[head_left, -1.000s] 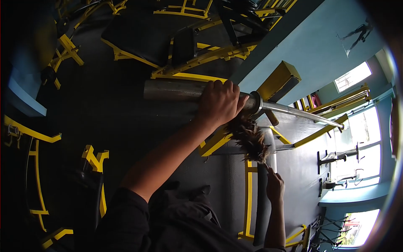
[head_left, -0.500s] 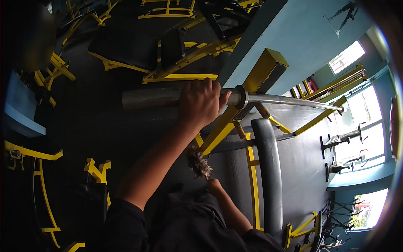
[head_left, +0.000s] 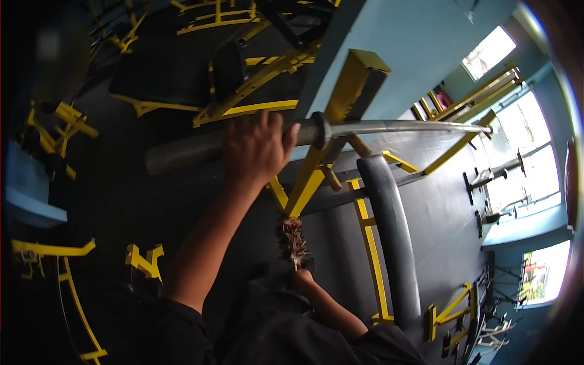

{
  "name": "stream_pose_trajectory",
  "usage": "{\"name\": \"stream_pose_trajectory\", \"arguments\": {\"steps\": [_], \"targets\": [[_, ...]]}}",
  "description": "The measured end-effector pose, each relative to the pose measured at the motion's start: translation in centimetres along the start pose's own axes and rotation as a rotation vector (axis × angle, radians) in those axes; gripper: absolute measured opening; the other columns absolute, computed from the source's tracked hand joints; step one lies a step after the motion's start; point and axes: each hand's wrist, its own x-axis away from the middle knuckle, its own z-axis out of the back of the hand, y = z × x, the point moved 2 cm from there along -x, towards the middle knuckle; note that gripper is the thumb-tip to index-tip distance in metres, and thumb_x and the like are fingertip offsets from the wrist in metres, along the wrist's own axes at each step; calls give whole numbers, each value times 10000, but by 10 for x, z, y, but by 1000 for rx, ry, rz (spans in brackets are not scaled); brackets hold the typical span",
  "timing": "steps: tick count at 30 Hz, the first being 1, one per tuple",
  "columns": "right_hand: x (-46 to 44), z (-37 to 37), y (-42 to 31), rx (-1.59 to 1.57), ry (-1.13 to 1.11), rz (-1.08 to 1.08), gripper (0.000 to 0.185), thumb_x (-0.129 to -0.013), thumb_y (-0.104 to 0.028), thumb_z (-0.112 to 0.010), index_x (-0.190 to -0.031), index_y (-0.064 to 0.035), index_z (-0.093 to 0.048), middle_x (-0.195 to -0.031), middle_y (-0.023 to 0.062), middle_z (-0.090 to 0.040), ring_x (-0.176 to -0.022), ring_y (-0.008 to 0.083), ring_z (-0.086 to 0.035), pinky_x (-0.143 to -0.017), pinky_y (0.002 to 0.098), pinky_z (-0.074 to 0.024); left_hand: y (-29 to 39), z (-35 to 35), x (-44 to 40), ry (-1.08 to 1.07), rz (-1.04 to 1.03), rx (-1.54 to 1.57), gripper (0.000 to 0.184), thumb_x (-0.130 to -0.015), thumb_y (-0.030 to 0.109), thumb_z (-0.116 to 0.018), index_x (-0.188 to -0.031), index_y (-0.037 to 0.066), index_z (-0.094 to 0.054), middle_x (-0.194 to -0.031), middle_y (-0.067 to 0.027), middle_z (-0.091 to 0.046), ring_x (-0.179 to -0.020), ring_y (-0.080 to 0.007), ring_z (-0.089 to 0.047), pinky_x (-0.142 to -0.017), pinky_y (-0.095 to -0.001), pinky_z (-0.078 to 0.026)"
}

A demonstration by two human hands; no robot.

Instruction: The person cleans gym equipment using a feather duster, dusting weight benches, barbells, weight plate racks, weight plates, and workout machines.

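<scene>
My left hand (head_left: pixel 255 149) is wrapped over the thick end sleeve of a steel barbell (head_left: pixel 182 149), with the thumb near the collar. The bar runs off to the right, across a yellow rack upright (head_left: pixel 304 188) close to the collar. Lower down, my right hand (head_left: pixel 302 280) is closed round the handle of a brown feather duster (head_left: pixel 292 240). The duster's feathers point up toward the lower end of the upright; whether they touch it I cannot tell. A black padded bench (head_left: pixel 394 243) on a yellow frame lies right of the duster.
Another bench with a black pad (head_left: pixel 161 76) and yellow frame stands at the upper left. A light blue pillar (head_left: pixel 407 55) rises behind the rack. Yellow machine frames (head_left: pixel 67 248) are at the lower left, with more gym equipment by the windows (head_left: pixel 532 152) at right.
My view has shifted, so the rack and barbell appear further left. The feather duster now points more upright, nearer the foot of the yellow upright. My left hand stays on the sleeve.
</scene>
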Motion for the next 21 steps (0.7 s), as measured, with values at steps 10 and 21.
{"name": "stream_pose_trajectory", "arguments": {"steps": [10,21], "targets": [[77,141,66,-121,646,355,199,-928,-151,-529,-1012,-35,-666,-663,37,-579,-513,132,-524,-462,323,-412,17,22,2,26,-52,90,309,-986,304,-518,-1150,57,-605,-1088,-114,-628,-1042,-319,-608,-912,-434,-451],[61,188,61,102,623,454,302,-910,-228,-595,-1174,-99,-664,-1021,157,-711,-961,278,-689,-833,370,-510,190,2,42,-24,-373,796,225,-860,168,-603,-1031,23,-585,-1065,-160,-501,-971,-294,-551,-837,-409,-478]]}}
